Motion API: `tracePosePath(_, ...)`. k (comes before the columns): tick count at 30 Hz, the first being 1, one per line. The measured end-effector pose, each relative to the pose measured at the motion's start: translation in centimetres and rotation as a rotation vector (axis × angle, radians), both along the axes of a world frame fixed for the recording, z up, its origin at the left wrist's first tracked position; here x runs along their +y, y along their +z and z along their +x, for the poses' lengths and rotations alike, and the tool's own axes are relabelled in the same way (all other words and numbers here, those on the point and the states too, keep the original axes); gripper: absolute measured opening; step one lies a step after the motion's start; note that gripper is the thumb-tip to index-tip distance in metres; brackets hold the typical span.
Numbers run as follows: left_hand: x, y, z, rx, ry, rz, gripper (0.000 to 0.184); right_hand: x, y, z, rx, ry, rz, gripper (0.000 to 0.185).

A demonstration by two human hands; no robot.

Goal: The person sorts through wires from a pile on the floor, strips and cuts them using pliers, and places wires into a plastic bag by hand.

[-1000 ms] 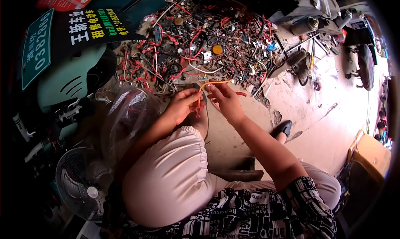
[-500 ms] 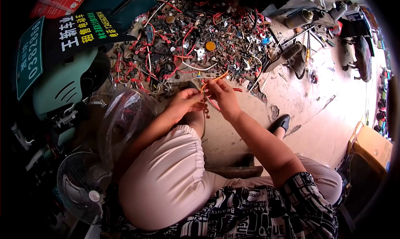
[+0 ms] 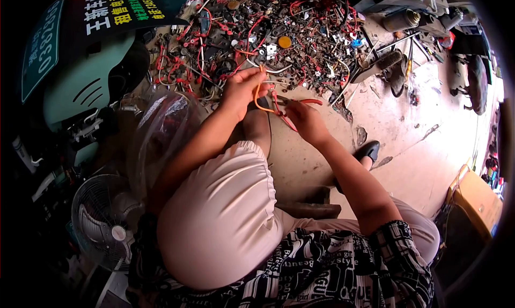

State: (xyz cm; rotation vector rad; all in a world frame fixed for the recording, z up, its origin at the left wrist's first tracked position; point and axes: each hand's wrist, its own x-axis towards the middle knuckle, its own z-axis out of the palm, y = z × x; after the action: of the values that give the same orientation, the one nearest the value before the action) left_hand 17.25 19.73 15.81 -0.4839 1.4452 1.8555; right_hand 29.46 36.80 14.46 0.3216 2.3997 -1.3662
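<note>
In the head view, my left hand (image 3: 242,90) pinches one end of an orange wire (image 3: 257,101) between thumb and fingers. The wire curves down and across to the fingertips of my right hand (image 3: 307,120). That hand is closed around what looks like a pair of red-handled pliers (image 3: 311,101), mostly hidden by its fingers. A thin pinkish-red length (image 3: 289,124) sticks out below the same hand; whether it is the other handle or a wire is unclear. Both hands are above my knee, at the near edge of a scrap heap (image 3: 300,50).
Scraps of red and white wire and small metal parts fill the heap. A brush (image 3: 389,62), a spray can (image 3: 401,20) and tools lie to the right. At left stand a green scooter (image 3: 80,99), a clear plastic bag (image 3: 166,125) and a fan (image 3: 104,222). A cardboard box (image 3: 477,200) is at right.
My hands have moved apart: the left up, the right slightly right and down. More orange wire now shows between them. The small brown pieces that hung below the left hand no longer show.
</note>
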Motion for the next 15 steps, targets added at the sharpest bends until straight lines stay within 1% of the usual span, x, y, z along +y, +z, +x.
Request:
tracePosePath(1, -0.3, -0.1, -0.4, -0.019, 0.036, 0.006, 0.017, 0.6, -0.4, 1.1, -0.001, 0.004, -0.002, 0.021)
tracePosePath(3, -0.8, -0.4, -0.9, -0.046, 0.104, 0.029, 0.020, 1.3, -2.1, 4.0, -0.027, 0.092, 0.321, 0.022)
tracePosePath(4, -0.8, -0.4, -1.0, -0.042, 0.125, 0.045, 0.020, 1.2, -2.3, 4.9, -0.032, 0.088, 0.322, 0.022)
tracePosePath(6, -0.9, -0.5, -1.2, -0.039, 0.145, 0.056, 0.021, 1.2, -2.8, 6.7, -0.239, 0.195, 0.552, 0.030)
tracePosePath(9, -0.9, -0.5, -1.2, -0.041, 0.142, 0.049, 0.021, 0.5, -3.4, 7.9, -0.307, 0.228, 0.574, 0.036)
tracePosePath(11, -0.9, -0.7, -1.0, -0.047, 0.142, 0.042, 0.021, 0.4, -3.4, 7.8, -0.300, 0.238, 0.587, 0.034)
tracePosePath(14, -0.7, -0.5, -0.7, -0.063, 0.075, -0.009, 0.025, 0.4, -3.7, 6.9, -0.269, 0.266, 0.619, 0.034)
tracePosePath(15, -0.6, -0.3, -0.7, -0.061, 0.073, -0.010, 0.025, 0.5, -3.8, 6.7, -0.225, 0.284, 0.623, 0.034)
